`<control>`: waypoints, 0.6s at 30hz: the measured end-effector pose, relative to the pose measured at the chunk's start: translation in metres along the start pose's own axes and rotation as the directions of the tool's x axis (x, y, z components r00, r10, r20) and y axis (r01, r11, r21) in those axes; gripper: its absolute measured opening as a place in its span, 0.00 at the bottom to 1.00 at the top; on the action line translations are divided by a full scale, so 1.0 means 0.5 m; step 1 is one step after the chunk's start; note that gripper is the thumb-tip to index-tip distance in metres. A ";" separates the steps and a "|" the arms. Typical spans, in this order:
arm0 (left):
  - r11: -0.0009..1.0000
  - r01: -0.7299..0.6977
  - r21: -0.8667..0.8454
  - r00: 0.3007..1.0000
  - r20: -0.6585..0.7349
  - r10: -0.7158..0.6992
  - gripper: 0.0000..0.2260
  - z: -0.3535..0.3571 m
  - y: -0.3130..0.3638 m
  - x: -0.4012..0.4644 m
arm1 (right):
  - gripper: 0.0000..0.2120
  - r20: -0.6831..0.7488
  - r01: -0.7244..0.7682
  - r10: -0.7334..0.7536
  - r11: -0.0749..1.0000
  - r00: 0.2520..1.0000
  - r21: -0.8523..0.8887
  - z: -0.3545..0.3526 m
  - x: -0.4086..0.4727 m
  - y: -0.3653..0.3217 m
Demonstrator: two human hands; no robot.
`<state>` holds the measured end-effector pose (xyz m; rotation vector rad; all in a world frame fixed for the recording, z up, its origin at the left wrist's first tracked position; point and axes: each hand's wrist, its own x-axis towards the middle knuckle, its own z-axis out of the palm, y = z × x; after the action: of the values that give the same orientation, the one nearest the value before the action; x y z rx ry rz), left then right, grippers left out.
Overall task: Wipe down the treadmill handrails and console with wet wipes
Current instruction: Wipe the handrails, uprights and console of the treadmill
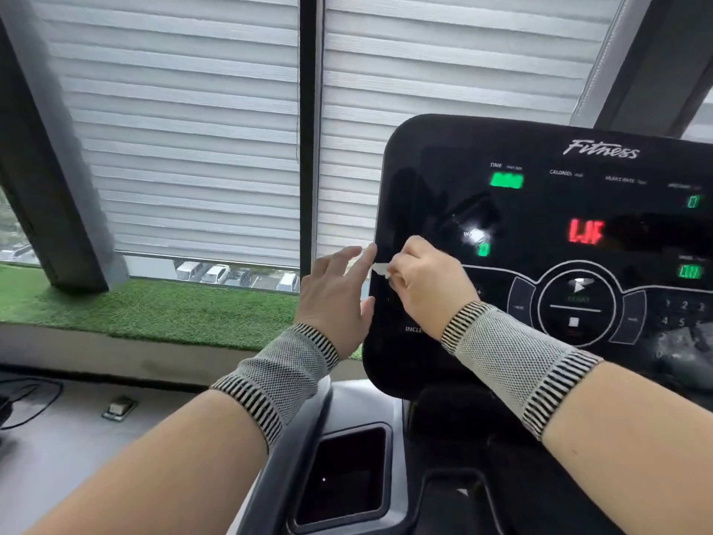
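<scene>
Left hand (335, 291) at nine o'clock of the console (540, 210), fingers straight, touching its edge; right hand (424, 281) pinches a wipe (380, 269) against the glass; likely limp, light, damp, so bunch it rather than hold a corner.

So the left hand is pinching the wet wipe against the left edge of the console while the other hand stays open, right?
Not quite: the head view shows the right hand pinching the wet wipe at the console left edge, while the left hand is open.
</scene>
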<state>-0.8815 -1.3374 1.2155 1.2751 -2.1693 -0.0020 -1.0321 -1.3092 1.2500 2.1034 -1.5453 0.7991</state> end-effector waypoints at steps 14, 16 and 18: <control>1.000 0.006 0.008 1.000 -0.006 -0.006 0.31 0.000 0.004 -0.001 | 0.07 0.042 -0.228 0.225 0.967 0.974 0.117 -0.055 0.036 -0.005; 1.000 0.012 -0.007 1.000 0.001 -0.012 0.32 0.002 0.003 -0.002 | 0.07 -0.053 -0.287 0.297 0.947 0.953 0.147 -0.066 0.075 0.012; 1.000 0.012 -0.023 1.000 -0.007 -0.012 0.32 0.004 0.000 -0.003 | 0.07 -0.040 -0.272 0.277 0.957 0.960 0.100 -0.063 0.093 0.018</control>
<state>-0.8822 -1.3369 1.2132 1.2739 -2.1499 -0.0271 -1.0368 -1.3255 1.3042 1.9363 -1.8285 1.0323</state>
